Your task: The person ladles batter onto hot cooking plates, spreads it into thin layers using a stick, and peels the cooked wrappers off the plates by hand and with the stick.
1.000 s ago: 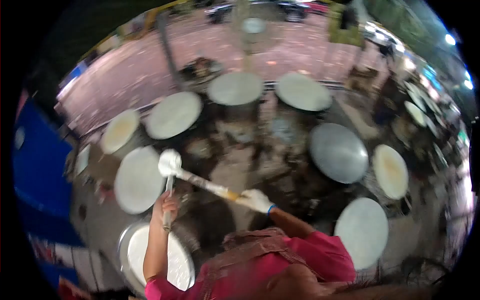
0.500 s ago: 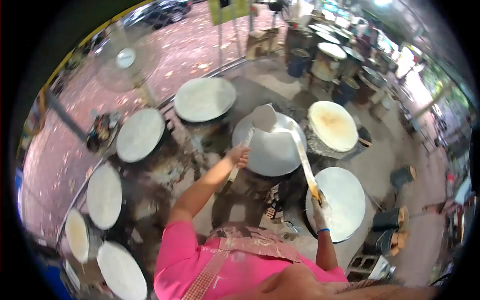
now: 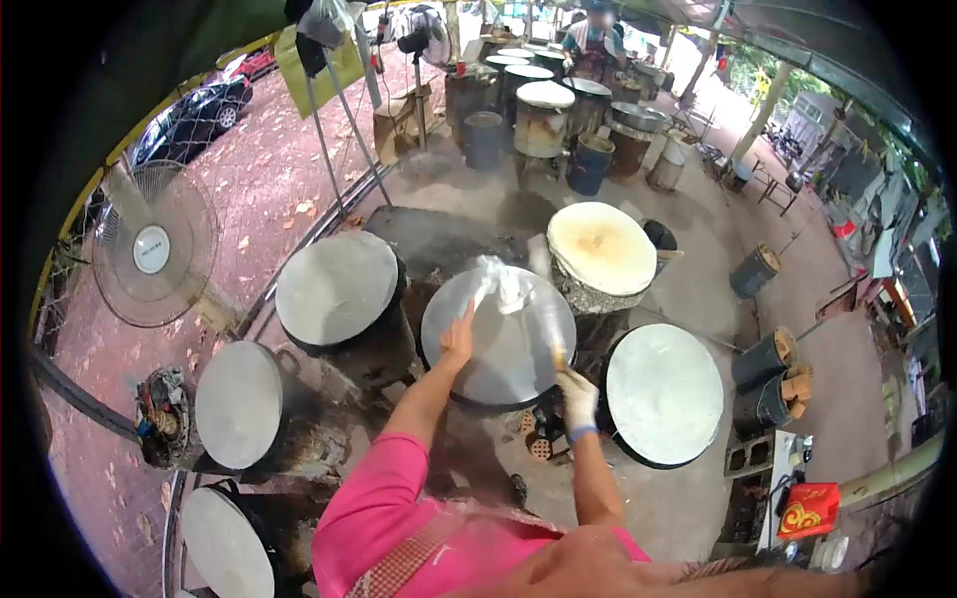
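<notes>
A round grey metal pan (image 3: 478, 364) lies in front of me. My left hand (image 3: 458, 339), bare, is closed on the handle of a ladle whose white-coated head (image 3: 487, 279) is over the pan's far part. My right hand (image 3: 578, 397) wears a white glove and a blue wristband. It grips a white-smeared stick (image 3: 554, 334) with a yellow grip, held over the pan's right side. White batter or paste shows where the tools come together; motion blurs their ends. Right of the pan sits a white-covered round pan (image 3: 665, 395), and behind it one with a browned centre (image 3: 601, 246).
More white-topped round pans stand at left, such as one (image 3: 337, 287) on a dark stove. A fan (image 3: 151, 249) is at far left. A person (image 3: 596, 50) stands among drums at the back. Bricks, buckets and a red bag (image 3: 808, 510) are at right.
The view has swung right. Both hands and tools moved from the left-hand white pans to the grey pan. The ladle head, lately over the pan, is now blurred near its far edge.
</notes>
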The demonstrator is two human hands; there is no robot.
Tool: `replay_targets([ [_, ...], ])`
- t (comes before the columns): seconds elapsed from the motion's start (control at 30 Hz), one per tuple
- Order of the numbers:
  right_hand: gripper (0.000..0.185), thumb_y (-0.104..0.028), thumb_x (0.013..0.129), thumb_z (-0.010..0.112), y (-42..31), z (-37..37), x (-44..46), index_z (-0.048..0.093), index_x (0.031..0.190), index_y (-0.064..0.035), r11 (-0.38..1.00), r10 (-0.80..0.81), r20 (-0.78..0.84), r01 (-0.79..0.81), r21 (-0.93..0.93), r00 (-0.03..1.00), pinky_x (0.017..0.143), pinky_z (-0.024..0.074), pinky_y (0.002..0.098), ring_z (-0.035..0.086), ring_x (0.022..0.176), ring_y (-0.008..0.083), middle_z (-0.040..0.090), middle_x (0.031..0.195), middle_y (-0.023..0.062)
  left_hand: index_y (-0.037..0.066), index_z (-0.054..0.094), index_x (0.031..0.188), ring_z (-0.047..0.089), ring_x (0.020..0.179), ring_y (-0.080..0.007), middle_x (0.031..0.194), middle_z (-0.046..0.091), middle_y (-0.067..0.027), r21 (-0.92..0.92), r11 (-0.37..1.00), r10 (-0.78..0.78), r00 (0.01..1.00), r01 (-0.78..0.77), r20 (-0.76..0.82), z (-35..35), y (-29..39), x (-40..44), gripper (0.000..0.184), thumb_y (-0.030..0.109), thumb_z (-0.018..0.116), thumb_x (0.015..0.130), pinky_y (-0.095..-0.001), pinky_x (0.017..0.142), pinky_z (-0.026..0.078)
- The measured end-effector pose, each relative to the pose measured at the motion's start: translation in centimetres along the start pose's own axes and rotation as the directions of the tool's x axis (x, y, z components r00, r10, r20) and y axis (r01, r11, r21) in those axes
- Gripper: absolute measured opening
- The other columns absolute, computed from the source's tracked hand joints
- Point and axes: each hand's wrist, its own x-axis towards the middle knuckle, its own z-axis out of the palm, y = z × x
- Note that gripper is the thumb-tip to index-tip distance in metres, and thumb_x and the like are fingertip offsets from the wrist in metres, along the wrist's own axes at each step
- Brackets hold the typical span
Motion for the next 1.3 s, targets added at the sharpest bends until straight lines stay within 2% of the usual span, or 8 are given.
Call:
replay_targets([
  [0.13,0.032,-0.036,0.080,0.055,-3.6,0.2,0.7,0.065,0.103,-0.0160,0.496,-0.044,0.103,0.111,-0.861,0.994,0.078,0.0470,0.0393,0.061,0.085,0.0312,0.064,0.092,0.0155,0.032,0.015,0.141,0.057,0.082,-0.0420,0.094,0.059,-0.0229,-0.477,0.877,-0.101,0.948,-0.059,-0.303,-3.7,1.4,1.6,0.075,0.006,0.050,0.080,-0.0475,0.069,0.045],
  [0.27,0.034,-0.023,0.077,0.063,0.5,1.8,2.3,0.064,0.101,0.0011,0.968,0.156,0.037,-0.145,-0.204,0.987,0.076,0.0463,0.0277,0.063,0.081,0.0221,0.067,0.087,0.0145,0.022,0.027,0.139,0.053,0.097,-0.0419,0.110,0.055,-0.0233,-0.635,0.756,-0.069,0.946,-0.158,-0.318,-11.4,-1.3,-2.8,0.069,0.006,0.051,0.076,-0.0408,0.079,0.045],
  [0.43,0.038,-0.040,0.076,0.060,-3.0,6.4,4.2,0.067,0.097,-0.0086,0.592,-0.016,0.164,0.142,-0.793,0.986,0.076,0.0476,0.0377,0.062,0.084,0.0323,0.064,0.091,0.0156,0.014,0.036,0.135,0.052,0.111,-0.0292,0.124,0.051,-0.0149,-0.617,0.787,-0.014,1.000,0.005,-0.010,-5.8,-10.7,-14.1,0.065,0.007,0.052,0.073,-0.0329,0.086,0.043],
  [0.6,0.032,-0.023,0.076,0.065,2.7,2.9,1.4,0.066,0.097,0.0012,0.964,0.224,-0.039,-0.227,-0.135,0.974,0.071,0.0475,0.0285,0.062,0.076,0.0167,0.067,0.084,0.0081,0.018,0.036,0.136,0.058,0.101,-0.0284,0.119,0.055,-0.0159,-0.585,0.796,-0.112,0.988,0.154,0.108,-4.4,-15.6,-21.7,0.066,0.009,0.053,0.072,-0.0320,0.080,0.046],
  [0.73,0.032,-0.022,0.073,0.066,2.5,7.9,1.0,0.066,0.095,0.0023,0.912,0.093,0.140,-0.027,-0.410,0.986,0.071,0.0463,0.0310,0.059,0.074,0.0157,0.067,0.082,0.0087,0.020,0.036,0.136,0.060,0.097,-0.0279,0.117,0.057,-0.0151,-0.472,0.831,-0.217,0.953,0.294,0.211,-7.9,-13.1,-22.6,0.065,0.009,0.052,0.073,-0.0309,0.078,0.047],
  [0.87,0.027,-0.018,0.073,0.067,-0.3,1.7,1.7,0.066,0.087,0.0044,0.945,0.138,0.070,-0.153,0.290,0.988,0.055,0.0450,0.0270,0.057,0.063,0.0135,0.064,0.074,0.0067,0.012,0.034,0.137,0.058,0.082,-0.0313,0.107,0.058,-0.0199,-0.479,0.871,0.029,0.986,-0.106,-0.166,-3.8,-16.4,-22.5,0.071,0.004,0.051,0.068,-0.0366,0.074,0.045],
  [0.93,0.026,-0.018,0.072,0.069,2.1,3.0,1.3,0.067,0.087,0.0033,0.960,0.273,0.113,-0.262,-0.100,0.955,0.051,0.0429,0.0275,0.055,0.058,0.0134,0.063,0.073,0.0053,0.013,0.034,0.136,0.057,0.092,-0.0321,0.117,0.054,-0.0185,-0.528,0.846,-0.064,0.997,0.077,0.042,-5.5,-15.7,-22.9,0.070,0.005,0.052,0.069,-0.0353,0.081,0.044],
  [1.3,0.019,-0.021,0.075,0.065,-2.5,1.6,5.4,0.066,0.081,-0.0030,0.928,0.343,0.382,-0.371,0.000,0.858,0.036,0.0316,0.0254,0.043,0.040,0.0111,0.053,0.058,0.0017,0.014,0.033,0.137,0.051,0.107,-0.0364,0.128,0.046,-0.0190,-0.452,0.872,-0.205,0.979,0.187,0.010,-4.3,-11.9,-24.0,0.067,0.011,0.051,0.073,-0.0343,0.086,0.042],
])
